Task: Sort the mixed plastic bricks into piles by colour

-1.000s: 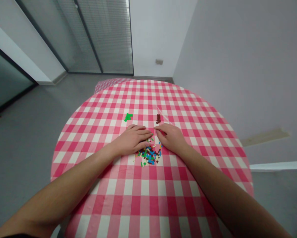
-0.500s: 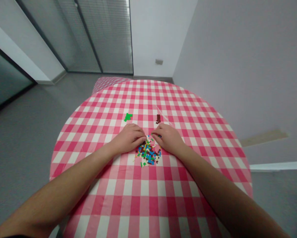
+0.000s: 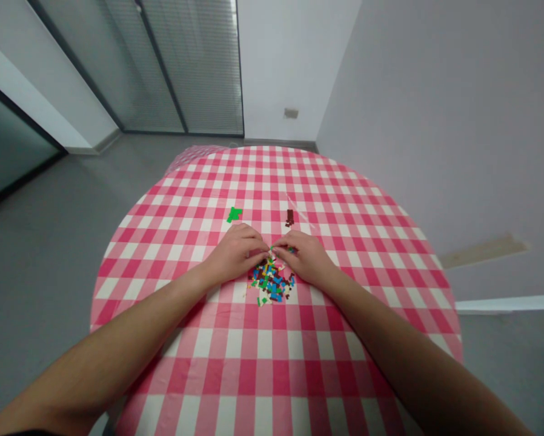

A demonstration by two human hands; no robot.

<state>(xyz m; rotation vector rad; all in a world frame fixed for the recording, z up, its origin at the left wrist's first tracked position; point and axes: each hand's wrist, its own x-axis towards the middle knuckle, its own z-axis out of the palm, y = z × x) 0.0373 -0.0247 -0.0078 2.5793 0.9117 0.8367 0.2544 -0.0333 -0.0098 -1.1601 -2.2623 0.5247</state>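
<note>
Left hand (image 3: 235, 254) and right hand (image 3: 303, 257) curled, fingertips (image 3: 266, 248) meeting above tiny plastic bricks (image 3: 271, 281), grip unclear

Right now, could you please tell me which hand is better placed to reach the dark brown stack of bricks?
Probably the right hand: it lies almost directly below the dark brown stack, while the left hand sits further off, nearer the green bricks.
</note>
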